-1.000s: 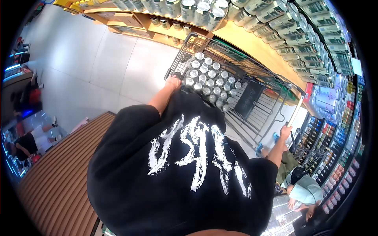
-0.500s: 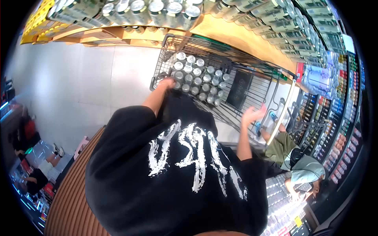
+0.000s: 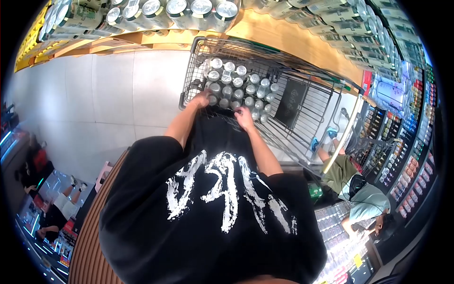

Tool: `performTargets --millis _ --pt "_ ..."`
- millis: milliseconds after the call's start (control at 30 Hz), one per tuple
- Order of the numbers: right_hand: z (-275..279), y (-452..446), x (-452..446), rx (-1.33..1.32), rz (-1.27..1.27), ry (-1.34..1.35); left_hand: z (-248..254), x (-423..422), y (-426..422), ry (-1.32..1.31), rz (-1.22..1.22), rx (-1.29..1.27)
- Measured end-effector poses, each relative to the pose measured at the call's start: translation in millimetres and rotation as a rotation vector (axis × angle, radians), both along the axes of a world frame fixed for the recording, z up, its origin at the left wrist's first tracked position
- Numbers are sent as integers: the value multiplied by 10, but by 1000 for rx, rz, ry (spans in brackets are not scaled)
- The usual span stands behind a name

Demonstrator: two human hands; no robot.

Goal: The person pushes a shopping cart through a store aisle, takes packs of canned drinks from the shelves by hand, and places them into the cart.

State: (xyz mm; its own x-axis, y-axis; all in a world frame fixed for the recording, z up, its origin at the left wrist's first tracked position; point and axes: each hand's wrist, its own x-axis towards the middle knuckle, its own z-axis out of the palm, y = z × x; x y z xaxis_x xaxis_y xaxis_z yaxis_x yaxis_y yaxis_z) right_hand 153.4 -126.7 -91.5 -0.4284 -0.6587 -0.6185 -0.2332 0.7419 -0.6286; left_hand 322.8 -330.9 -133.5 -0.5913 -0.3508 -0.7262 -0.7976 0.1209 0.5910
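Note:
Rows of silver-topped cans stand upright in a black wire shopping cart. My left hand reaches over the cart's near side, its fingers curled against a can at the left end of the rows. At the near edge of the cans is my right hand, its fingers bent inward close to the nearest can tops. What lies under those fingertips is hidden.
Beyond the cart, wooden shelves carry many more cans. The cart's pale handle bar is at the right. A person in a light top bends over goods there. Ribbed wooden panelling runs at lower left.
My right hand has come left from open air near the handle end to the near edge of the cans, its fingers now bent. My left hand stays at the left-end cans.

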Motion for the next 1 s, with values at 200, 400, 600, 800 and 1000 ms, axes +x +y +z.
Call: performTargets --millis 200,400,600,800,1000 --pt "-434 -95 -62 -114 -109 5 -220 86 62 54 261 101" --pt "-804 -93 -109 -11 -337 -210 -642 167 112 144 512 188" --pt "-572 -250 -74 88 -490 -449 -421 70 57 107 567 274" --pt "-632 -273 -98 50 -525 -508 -373 41 46 94 542 302" --pt "-498 -384 -162 55 -552 -505 -456 44 82 66 555 293"
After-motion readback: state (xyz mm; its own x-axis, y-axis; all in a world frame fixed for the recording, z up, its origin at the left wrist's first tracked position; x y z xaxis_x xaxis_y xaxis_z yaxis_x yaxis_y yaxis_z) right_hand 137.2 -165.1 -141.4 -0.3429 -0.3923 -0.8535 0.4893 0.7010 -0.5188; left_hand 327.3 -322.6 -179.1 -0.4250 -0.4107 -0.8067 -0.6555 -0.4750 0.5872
